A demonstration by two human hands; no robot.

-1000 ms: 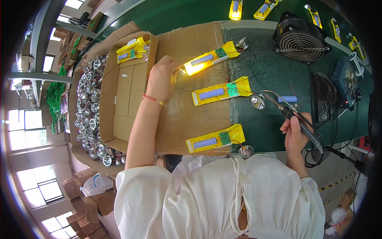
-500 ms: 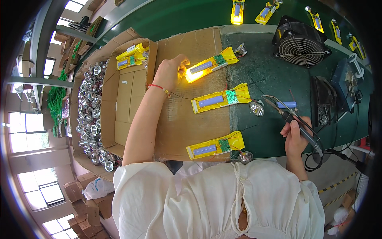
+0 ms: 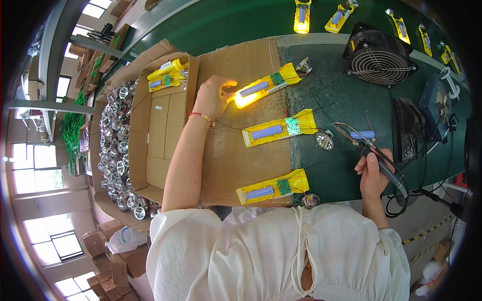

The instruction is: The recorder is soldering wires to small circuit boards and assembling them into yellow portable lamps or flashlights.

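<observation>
My left hand [image 3: 213, 95] is at the lit end of a yellow flashlight housing half [image 3: 288, 74], its thumb and forefinger apart and close to the glow. This housing carries a purple battery cell and a green circuit board, with a silver reflector [image 3: 303, 65] at its far end. My right hand [image 3: 374, 175] is wrapped round a soldering iron [image 3: 389, 173], its tip pointing up and left. Two more yellow housings, the middle one [image 3: 305, 120] and the nearest one [image 3: 298, 179], hold cells and boards with thin wires. Their reflectors [image 3: 324, 141] lie beside them.
A cardboard box [image 3: 155, 173] and many silver reflectors [image 3: 113, 145] are on the left. A black fan [image 3: 379, 65] stands at the back right. A loose purple cell [image 3: 362, 135] lies by the iron. Several yellow housings [image 3: 302, 25] line the far green surface.
My left thumb and forefinger have spread apart at the lit end. The whole scene sits slightly lower in view. My right hand still holds the soldering iron in nearly the same place.
</observation>
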